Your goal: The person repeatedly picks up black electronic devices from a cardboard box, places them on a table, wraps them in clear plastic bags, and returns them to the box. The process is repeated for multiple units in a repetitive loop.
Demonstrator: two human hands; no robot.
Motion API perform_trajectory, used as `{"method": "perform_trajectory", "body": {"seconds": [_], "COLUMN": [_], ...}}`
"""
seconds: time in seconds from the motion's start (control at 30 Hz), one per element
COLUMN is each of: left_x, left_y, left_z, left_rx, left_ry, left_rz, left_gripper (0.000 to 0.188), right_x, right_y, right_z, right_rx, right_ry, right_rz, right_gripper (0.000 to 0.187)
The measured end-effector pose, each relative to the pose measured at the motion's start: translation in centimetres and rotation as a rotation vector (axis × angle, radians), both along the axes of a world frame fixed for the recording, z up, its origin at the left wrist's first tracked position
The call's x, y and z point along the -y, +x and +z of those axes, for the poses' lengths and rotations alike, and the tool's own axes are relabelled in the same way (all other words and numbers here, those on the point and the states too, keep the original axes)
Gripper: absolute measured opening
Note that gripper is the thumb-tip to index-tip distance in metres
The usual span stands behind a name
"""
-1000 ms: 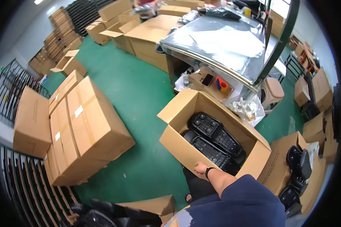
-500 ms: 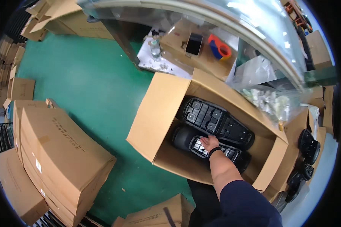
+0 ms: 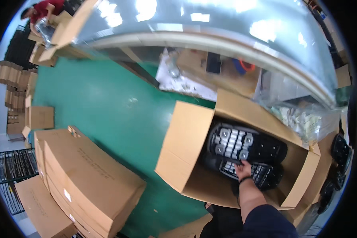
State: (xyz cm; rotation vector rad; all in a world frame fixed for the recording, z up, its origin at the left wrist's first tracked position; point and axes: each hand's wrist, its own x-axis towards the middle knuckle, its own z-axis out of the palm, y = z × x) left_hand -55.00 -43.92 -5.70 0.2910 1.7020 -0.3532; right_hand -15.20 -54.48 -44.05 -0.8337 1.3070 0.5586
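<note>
My right hand [image 3: 243,170], with a dark band at the wrist, reaches down into an open cardboard box [image 3: 186,146]. Its fingers are apart and rest on the nearer of two black moulded plastic parts [image 3: 261,174], by the edge it shares with the farther one. The farther black plastic part [image 3: 248,143] lies alongside, its ribbed side and several square pads facing up. Both parts lie lengthwise in the box. My hand and forearm cover some of the nearer part. My left hand is out of view.
Beyond the box stands a bench with a plastic-draped frame [image 3: 186,37], a phone [image 3: 214,63] and a tape dispenser [image 3: 244,66]. Large closed cartons [image 3: 87,170] stand at left on the green floor [image 3: 107,95]. More black parts [image 3: 339,148] lie at right. A person in red [image 3: 47,10] works far left.
The view has shifted, so the box and bench sit farther right and lower, and a co-worker has come into view. My right hand stays at the nearer part.
</note>
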Motion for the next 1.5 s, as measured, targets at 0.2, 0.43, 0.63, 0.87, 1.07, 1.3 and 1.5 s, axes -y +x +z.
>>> {"method": "perform_trajectory", "body": {"seconds": [0.2,0.43,0.63,0.87,1.07,1.3,1.5], "left_x": [-3.4,-17.7,-32.1,-44.2,-47.0,-50.1,-53.0], "left_y": [-4.4,1.6,2.3,-0.8,-5.6,-4.4,-1.8], "left_z": [-0.5,4.4,5.4,12.8,11.2,14.3,16.8], "left_rx": [0.350,0.514,0.950,1.073,1.047,1.196,1.265], "left_ry": [0.261,0.109,-0.110,-0.238,-0.189,-0.018,0.160], "left_rz": [0.007,0.042,-0.089,-0.275,-0.118,0.069,0.121], "left_gripper": [0.039,0.058,0.065,0.079,0.059,0.045,0.052], "right_x": [-0.5,-7.1,-14.8,-24.9,-36.1,-46.8,-48.8], "right_y": [-8.3,-12.9,-18.5,-23.6,-22.2,-20.4,-18.0], "right_z": [17.4,29.5,35.3,39.8,50.7,65.0,60.9], "right_rx": [0.018,-0.059,0.103,0.433,0.650,1.057,1.081], "right_ry": [0.482,0.663,0.927,0.577,0.574,0.547,0.785], "right_rz": [0.049,0.316,0.529,0.673,0.714,0.991,1.080], "right_gripper": [0.023,0.024,0.037,0.031,0.031,0.034,0.043]}}
